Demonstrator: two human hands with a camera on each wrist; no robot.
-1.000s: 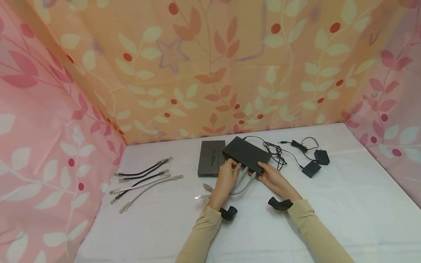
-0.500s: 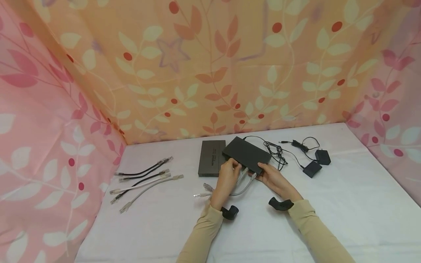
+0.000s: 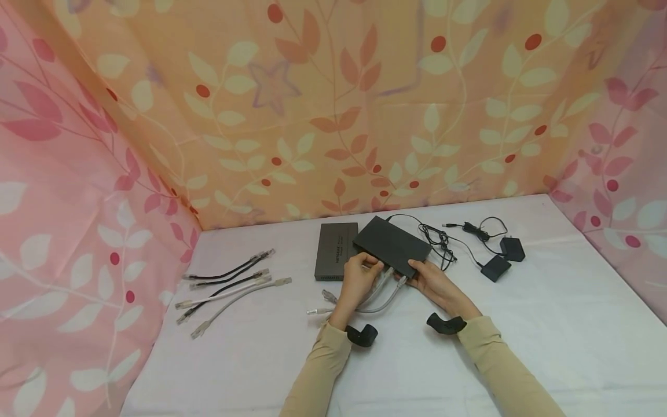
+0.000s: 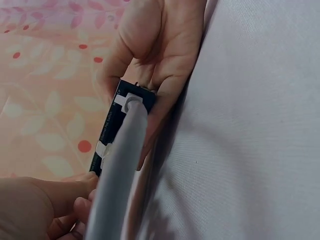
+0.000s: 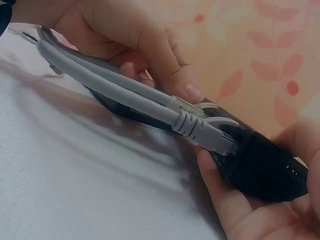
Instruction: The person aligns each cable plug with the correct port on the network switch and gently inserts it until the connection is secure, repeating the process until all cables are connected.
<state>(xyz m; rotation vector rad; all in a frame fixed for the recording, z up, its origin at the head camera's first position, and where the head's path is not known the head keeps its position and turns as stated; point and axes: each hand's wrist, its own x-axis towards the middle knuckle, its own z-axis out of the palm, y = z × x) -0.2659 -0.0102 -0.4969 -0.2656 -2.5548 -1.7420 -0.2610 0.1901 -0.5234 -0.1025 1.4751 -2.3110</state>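
Note:
A black network switch (image 3: 394, 243) is tilted, its port edge facing the person. My right hand (image 3: 436, 286) grips its right front corner, thumb on top and fingers beneath. Two grey Ethernet cables are at the ports: a booted plug (image 5: 202, 134) nearer the right hand, and a clear plug (image 5: 186, 106) beside it. At the left end of the port edge, my left hand (image 3: 358, 281) has thumb and index finger drawn together. A darker grey cable (image 5: 62, 46) runs into its curled fingers, which hide what they pinch. Loose cable ends (image 3: 329, 296) stick out left of the wrist.
A second switch, marked NETGEAR (image 3: 329, 252), lies flat just left. Several black, white and grey patch cables (image 3: 234, 298) lie on the white cloth (image 3: 250, 370) farther left. Two black power adapters (image 3: 495, 269) with coiled cords (image 3: 440, 240) are at the right; one cord reaches the tilted switch.
The left hand shifts slightly at the port edge, and the loose cable ends beside its wrist move a little left. The right hand and the tilted switch stay almost still.

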